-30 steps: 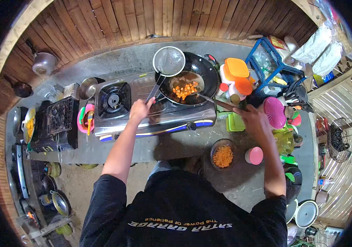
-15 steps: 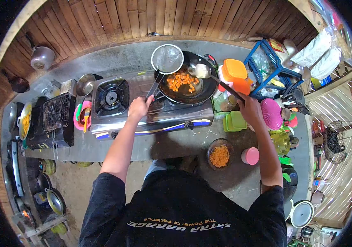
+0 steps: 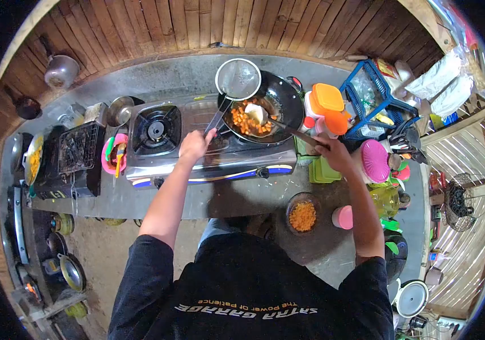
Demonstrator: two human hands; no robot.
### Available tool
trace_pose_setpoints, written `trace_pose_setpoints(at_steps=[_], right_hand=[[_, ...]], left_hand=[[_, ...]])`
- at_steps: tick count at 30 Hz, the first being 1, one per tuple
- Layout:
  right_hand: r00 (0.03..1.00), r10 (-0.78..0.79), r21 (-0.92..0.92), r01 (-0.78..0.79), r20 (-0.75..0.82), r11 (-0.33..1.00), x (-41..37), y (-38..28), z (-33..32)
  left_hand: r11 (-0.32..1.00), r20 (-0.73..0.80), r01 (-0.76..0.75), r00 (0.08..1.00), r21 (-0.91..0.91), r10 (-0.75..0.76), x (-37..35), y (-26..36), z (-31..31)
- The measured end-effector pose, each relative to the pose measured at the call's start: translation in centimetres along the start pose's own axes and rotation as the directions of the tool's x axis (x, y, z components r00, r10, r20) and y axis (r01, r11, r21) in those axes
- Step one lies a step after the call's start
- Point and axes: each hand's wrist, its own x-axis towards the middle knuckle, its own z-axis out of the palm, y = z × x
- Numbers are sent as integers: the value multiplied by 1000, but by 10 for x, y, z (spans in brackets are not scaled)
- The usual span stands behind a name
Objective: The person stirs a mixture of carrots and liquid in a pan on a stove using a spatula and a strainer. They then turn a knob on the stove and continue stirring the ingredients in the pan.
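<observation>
- Found left hand [image 3: 194, 146] over the front part of a silver two-burner gas stove [image 3: 208, 164], fingers curled shut round the thin handle of a round wire-mesh skimmer [image 3: 237, 79].
- Noted skimmer head held at the far left rim of a round black wok [image 3: 287, 97], with the mesh clear of the food below.
- Found right hand [image 3: 333, 154] just right of the stove, fingers wrapped tight round the end of a long-handled ladle [image 3: 255, 112] with a pale bowl.
- Recorded ladle bowl inside the wok, over or among orange diced pieces [image 3: 245, 124] lying in dark liquid; could not tell whether bowl and pieces touched.
- Logged wok seated on the right side of the stove, with the black left burner [image 3: 156, 129] beside it.
- Placed stove on a grey concrete table [image 3: 157, 201] set against a brown wooden plank wall [image 3: 197, 22].
- Noted white plastic tubs with orange lids [image 3: 327, 99] just right of the wok, and a blue plastic crate [image 3: 370, 85] beyond them.
- Noted a green square box [image 3: 325, 170] just below the right hand and a round pink lid [image 3: 376, 161] to its right.
- Recorded a dark round bowl of orange shreds [image 3: 302, 215] near the table's front edge, under the right forearm, with a pink cup [image 3: 343, 217] just beside it.
- Logged a pink bowl [image 3: 112, 158] holding utensils touching the stove's left side, and a black wire grill [image 3: 75, 150] further left.
</observation>
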Motion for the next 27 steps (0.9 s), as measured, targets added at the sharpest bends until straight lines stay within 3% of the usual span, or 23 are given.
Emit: trace_pose_setpoints(at_steps=[3,6,9,14,17,22,27], right_hand=[[992,-55,-69,47,-114,996,-14,-15,-18],[983,-7,-144,-20,-186,989,-6,-14,-18],[958,-100,-172,54,-271,984,25,21,3],[931,-229,-281,147,-284,948,75,68,53],[944,-224,-269,156,-244,951,76,58,58],[981,-194,7,194,33,981,31,10,5],[989,-79,-117,64,-126,991,-17,-13,-35]], left_hand=[[1000,19,9,1000,-26,-8,-5,4,-7],[1000,40,5,999,-29,-4,3,0,-6],[1000,15,-21,1000,-21,21,6,0,-8],[993,2,-60,998,-105,61,12,-6,-7],[997,36,-49,998,-52,50,12,-2,-18],[994,44,-85,995,-61,88,28,-18,-8],[997,117,-56,991,-58,63,21,-5,-21]])
